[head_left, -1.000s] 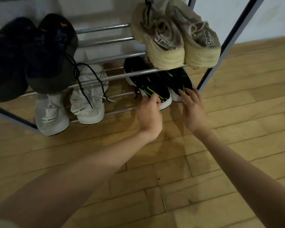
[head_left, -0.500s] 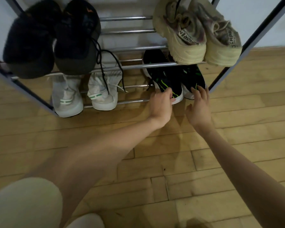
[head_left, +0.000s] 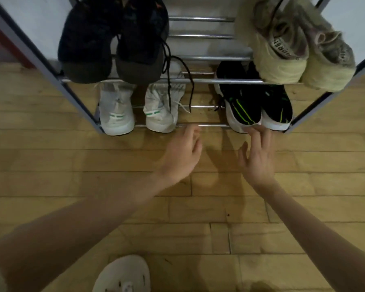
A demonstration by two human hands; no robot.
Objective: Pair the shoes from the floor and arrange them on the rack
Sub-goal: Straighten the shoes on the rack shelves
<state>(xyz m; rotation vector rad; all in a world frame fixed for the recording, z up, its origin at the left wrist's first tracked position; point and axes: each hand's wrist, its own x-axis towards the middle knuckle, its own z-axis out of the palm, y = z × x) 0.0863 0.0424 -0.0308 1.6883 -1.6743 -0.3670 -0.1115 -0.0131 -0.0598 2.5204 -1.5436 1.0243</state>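
Step in hand: I judge the arranging near done, with only a last squaring-up of the lower right pair left.

Rack (head_left: 230,81): two tiers in view, far side of the wooden floor (head_left: 198,207).
- Upper left: dark pair (head_left: 114,39), one lace hanging over the tier below.
- Upper right: cream pair (head_left: 293,49).
- Lower left: white pair (head_left: 135,108), green heel marks.
- Lower right: black-and-green pair (head_left: 255,106), side by side, near ends just over the front bar.

My left hand (head_left: 182,152): fingers loosely curled, holding nothing, just near of the front bar between the lower pairs.
My right hand (head_left: 259,157): fingers spread, tips at the white sole of the left black-and-green shoe; whether they touch it I cannot tell.

Next move, as I read it: a light push to level that pair, or none.

Obstruction: the hanging lace, well left of my reach. My own pale shoe (head_left: 122,275) sits at the near edge.
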